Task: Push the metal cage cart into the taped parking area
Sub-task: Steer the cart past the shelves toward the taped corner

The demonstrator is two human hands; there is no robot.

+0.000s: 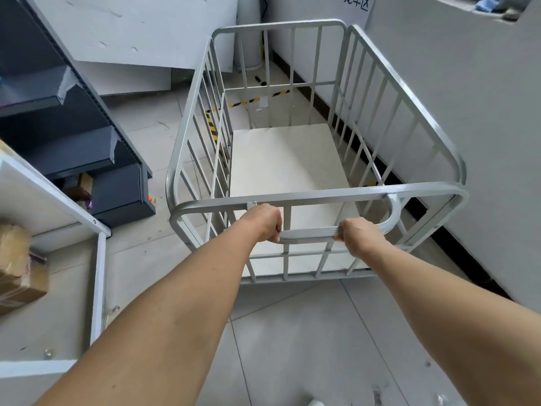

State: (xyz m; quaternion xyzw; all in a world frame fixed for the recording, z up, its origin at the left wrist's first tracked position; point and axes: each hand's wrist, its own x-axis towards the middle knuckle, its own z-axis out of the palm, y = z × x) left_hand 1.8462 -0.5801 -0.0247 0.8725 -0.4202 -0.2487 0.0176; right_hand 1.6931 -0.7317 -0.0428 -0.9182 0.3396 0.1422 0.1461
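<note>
Both hands clamped on the handle bar (pixel 307 233) of the metal cage cart (pixel 316 112), arms stretched forward. Left hand (pixel 263 222) closed in a full fist around the left end of the bar, fingers wrapped under and knuckles up, just below the top rail (pixel 322 194). Right hand (pixel 358 235) closed the same way around the right part of the bar, just short of the curved bend where the bar rises to the rail. Hands set apart, a bare stretch of bar between them.

Cart standing upright on the tiled floor (pixel 292 332), straight ahead, its right side running close along the white wall (pixel 468 98). Pale flat base panel (pixel 287 159) inside, nothing on it. Yellow-and-black tape (pixel 244 102) seen on the floor through the bars: one strip across beyond the far end of the cart, another running down along the left side. Far part of the cart seemingly within those strips; whether the near end is inside too, cannot tell.

To the left, dark shelving (pixel 67 112) and a white shelf unit (pixel 96 273) with a cardboard box (pixel 20 276), all apart from the cart. A paper sign (pixel 355 2) on the wall beyond the far corner.
</note>
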